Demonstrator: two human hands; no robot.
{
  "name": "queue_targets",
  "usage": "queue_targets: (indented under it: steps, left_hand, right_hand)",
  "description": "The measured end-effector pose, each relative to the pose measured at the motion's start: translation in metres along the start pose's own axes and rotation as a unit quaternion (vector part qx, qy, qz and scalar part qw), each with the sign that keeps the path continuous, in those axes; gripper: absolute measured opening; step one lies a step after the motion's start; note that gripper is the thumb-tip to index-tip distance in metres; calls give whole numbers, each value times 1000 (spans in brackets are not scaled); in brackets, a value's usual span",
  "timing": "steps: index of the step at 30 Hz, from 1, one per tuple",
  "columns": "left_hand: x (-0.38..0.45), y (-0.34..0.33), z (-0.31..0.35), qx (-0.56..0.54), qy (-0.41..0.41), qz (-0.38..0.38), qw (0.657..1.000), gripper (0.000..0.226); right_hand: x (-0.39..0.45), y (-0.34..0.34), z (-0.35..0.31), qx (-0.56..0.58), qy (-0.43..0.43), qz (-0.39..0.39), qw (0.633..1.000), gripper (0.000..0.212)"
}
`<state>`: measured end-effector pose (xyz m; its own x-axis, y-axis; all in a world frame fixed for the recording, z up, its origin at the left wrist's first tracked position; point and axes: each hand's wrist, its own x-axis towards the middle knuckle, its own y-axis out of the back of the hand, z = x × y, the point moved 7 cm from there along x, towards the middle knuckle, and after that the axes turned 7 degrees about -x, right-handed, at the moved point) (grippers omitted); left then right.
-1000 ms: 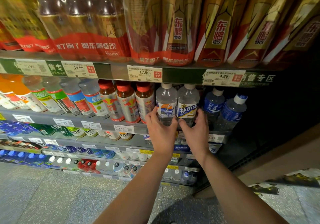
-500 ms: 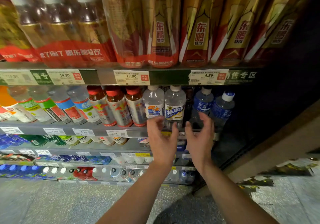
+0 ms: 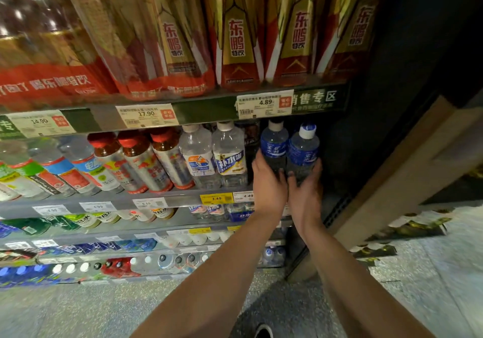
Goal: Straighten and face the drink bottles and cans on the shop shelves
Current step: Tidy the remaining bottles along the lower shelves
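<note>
Blue bottles (image 3: 288, 152), two of them, stand right of centre on the middle shelf (image 3: 167, 201). The left hand (image 3: 269, 183) grasps one, the right hand (image 3: 304, 194) the other. They seem mid-facing; next, I'd guess, comes turning the labels forward, beside the clear bottles (image 3: 215, 154).

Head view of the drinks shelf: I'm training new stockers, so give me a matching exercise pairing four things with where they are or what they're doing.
Things:
1. left hand
2. right hand
3. red-capped bottles
4. 4.89 price tag

States:
A. on the upper shelf edge
B. standing left of the clear bottles
C. grips the outermost blue-label bottle
D. grips the inner blue-label bottle

Pairs: 1-D, 2-C, 3-B, 4-A
</note>
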<state>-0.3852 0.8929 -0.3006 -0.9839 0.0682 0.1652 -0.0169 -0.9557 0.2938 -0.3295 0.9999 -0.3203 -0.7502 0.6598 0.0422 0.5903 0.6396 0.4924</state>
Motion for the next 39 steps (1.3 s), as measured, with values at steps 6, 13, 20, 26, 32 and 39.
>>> queue_targets:
  steps: [6, 13, 20, 26, 32, 39]
  left_hand:
    - [10, -4, -4, 61, 18, 14, 998, 62]
    - [7, -4, -8, 100, 44, 39, 993, 56]
    - [-8, 10, -13, 67, 36, 69, 995, 61]
    - [-28, 20, -11, 86, 4, 87, 993, 67]
    - [-25, 23, -7, 106, 25, 89, 990, 66]
    - [-31, 28, 0, 77, 48, 178, 980, 66]
  right_hand:
    - [6, 5, -8, -65, 52, 24, 996, 74]
    - [7, 1, -5, -40, 51, 1, 998, 73]
    - [8, 8, -1, -62, 45, -25, 997, 78]
    - [19, 9, 9, 32, -16, -56, 998, 69]
    - [24, 2, 10, 34, 1, -55, 998, 64]
    - [24, -3, 11, 24, 20, -50, 998, 63]
